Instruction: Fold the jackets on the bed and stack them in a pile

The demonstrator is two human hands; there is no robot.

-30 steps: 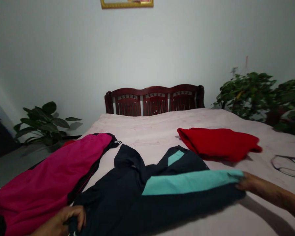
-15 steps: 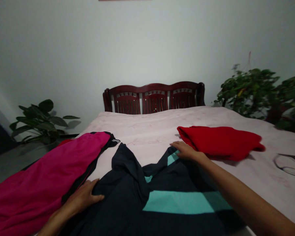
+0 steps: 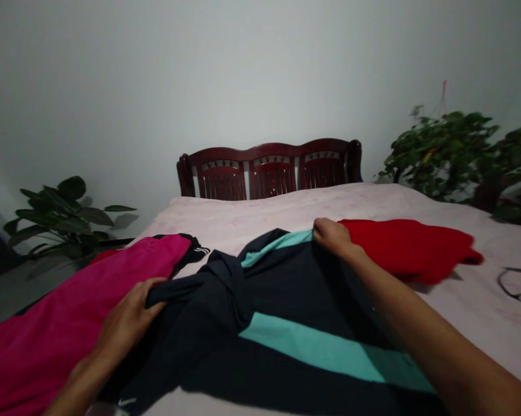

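Note:
A dark navy garment with teal stripes lies spread and partly bunched in front of me; whether it is a top or trousers I cannot tell. My left hand is closed on a raised fold at its left side, thumb beneath the cloth. On the far right, my right hand pinches its upper edge, where a teal strip runs, and lifts it. A small white swoosh mark shows at the lower left of the garment. Just beyond my right hand lies a folded red garment.
A magenta garment with black edging lies to the left. Eyeglasses rest on the pink bedsheet at right. The dark wooden headboard is at the back. Leafy plants stand right, another potted plant left.
Both hands have closed on the navy garment and raised its edges. The far edge has come up and its teal strip is pulled straighter; the lower stripe now slants.

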